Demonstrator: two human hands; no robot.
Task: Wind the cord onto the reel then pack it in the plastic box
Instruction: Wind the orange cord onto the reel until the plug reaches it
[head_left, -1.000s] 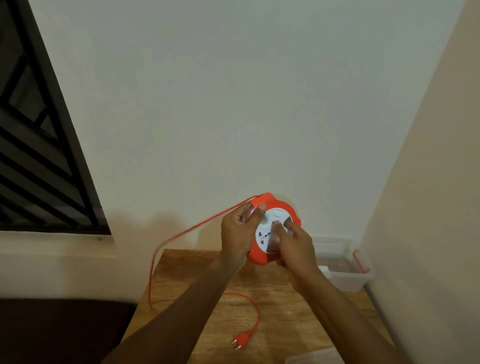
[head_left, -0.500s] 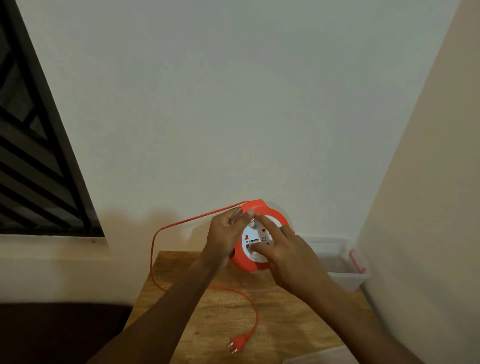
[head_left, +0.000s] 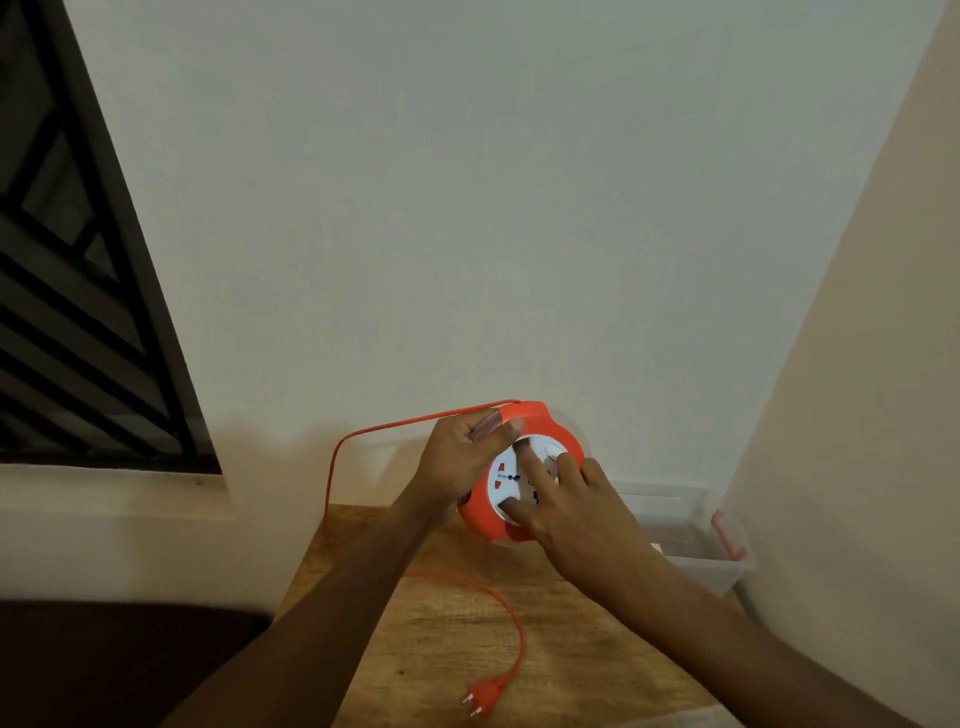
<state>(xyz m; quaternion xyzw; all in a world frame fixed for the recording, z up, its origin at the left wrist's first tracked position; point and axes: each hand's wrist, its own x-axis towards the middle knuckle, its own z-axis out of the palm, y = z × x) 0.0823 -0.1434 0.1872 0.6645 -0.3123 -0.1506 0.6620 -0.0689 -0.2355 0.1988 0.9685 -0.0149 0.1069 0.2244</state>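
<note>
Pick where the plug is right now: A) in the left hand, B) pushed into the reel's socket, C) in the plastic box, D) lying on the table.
D: the plug lies on the table at the end of the loose cord, below the reel held by the left hand, with the right hand on the reel's white face; the box is off to the right.

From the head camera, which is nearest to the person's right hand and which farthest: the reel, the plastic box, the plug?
1. Reel: under the right hand, fingers on its white face.
2. Plastic box: just right of it, at the table's far corner.
3. Plug: on the table's near edge.
</note>
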